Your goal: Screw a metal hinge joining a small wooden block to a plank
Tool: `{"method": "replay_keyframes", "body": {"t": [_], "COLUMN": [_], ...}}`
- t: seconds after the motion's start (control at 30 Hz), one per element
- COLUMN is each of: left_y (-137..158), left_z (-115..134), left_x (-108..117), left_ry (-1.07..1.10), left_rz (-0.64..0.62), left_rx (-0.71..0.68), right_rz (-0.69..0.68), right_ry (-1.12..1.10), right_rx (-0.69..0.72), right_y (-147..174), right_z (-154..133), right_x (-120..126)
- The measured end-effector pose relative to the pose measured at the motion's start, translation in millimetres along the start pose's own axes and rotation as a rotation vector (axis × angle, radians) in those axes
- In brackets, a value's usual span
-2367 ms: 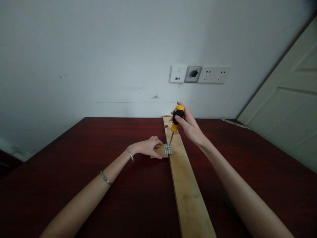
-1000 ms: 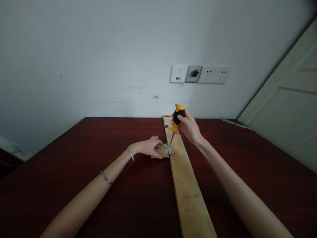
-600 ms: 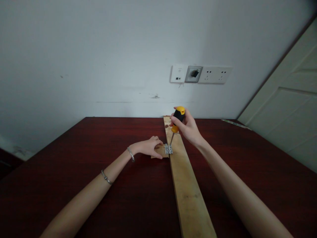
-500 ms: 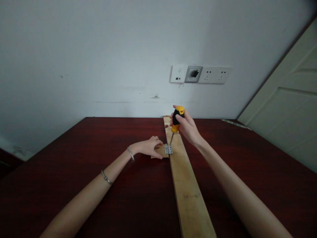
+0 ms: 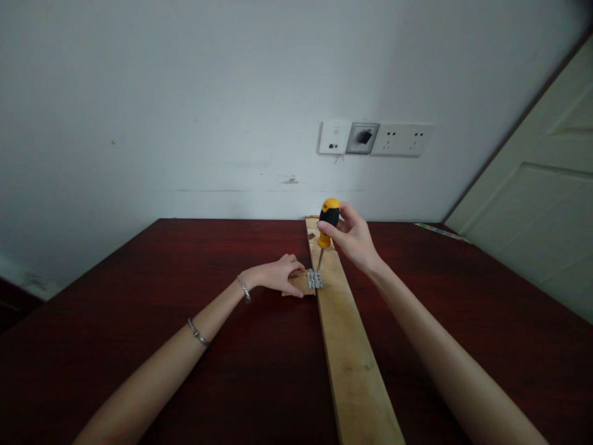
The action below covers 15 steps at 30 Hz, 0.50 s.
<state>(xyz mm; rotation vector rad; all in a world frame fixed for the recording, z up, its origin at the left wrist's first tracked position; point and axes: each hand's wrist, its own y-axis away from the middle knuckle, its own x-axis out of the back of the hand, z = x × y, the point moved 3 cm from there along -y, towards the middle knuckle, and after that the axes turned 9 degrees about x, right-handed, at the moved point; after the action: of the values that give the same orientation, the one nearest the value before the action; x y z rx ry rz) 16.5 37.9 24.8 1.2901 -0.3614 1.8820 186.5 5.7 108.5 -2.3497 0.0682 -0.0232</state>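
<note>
A yellow-and-black screwdriver [image 5: 329,216] stands nearly upright in my right hand [image 5: 354,238], my thumb and fingers closed on its handle. Its tip meets the far part of a metal hinge [image 5: 315,279]. One leaf of the hinge lies on a long wooden board [image 5: 349,346], the other on a small wooden block [image 5: 300,283] at the board's left side. My left hand [image 5: 280,274] grips this block between thumb and fingers, holding it against the board. Any screw under the tip is too small to make out.
Beneath everything is a dark red tabletop [image 5: 208,259] that meets a white wall [image 5: 208,93]. Sockets and a switch plate [image 5: 377,139] are set in the wall. A thin strip [image 5: 442,232] lies at the back right, near a pale door [image 5: 546,161].
My right hand's fingers have shifted round the screwdriver handle, opening out to its right side. The handle leans slightly further left. My left hand and the block have stayed in place.
</note>
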Motion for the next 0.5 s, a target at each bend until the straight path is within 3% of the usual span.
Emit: {"method": "replay_keyframes", "body": {"t": [0.1,0.37,0.5], "left_y": [0.1,-0.9,-0.6], "left_z": [0.5,-1.0,-0.8], "left_x": [0.6,-0.4,0.2], "left_ry": [0.002,0.006,-0.001], "left_rz": [0.005,0.002,-0.01], "left_rx": [-0.009,-0.014,-0.007], "right_rz": [0.039,-0.01,-0.033], "right_ry": [-0.041,-0.06,-0.235], "right_rx": [-0.012,-0.042,-0.105], "right_y": [1.1,3.4,3.1], "right_z": [0.3,-0.5,3.0], "right_x": [-0.2,-3.0,-3.0]}}
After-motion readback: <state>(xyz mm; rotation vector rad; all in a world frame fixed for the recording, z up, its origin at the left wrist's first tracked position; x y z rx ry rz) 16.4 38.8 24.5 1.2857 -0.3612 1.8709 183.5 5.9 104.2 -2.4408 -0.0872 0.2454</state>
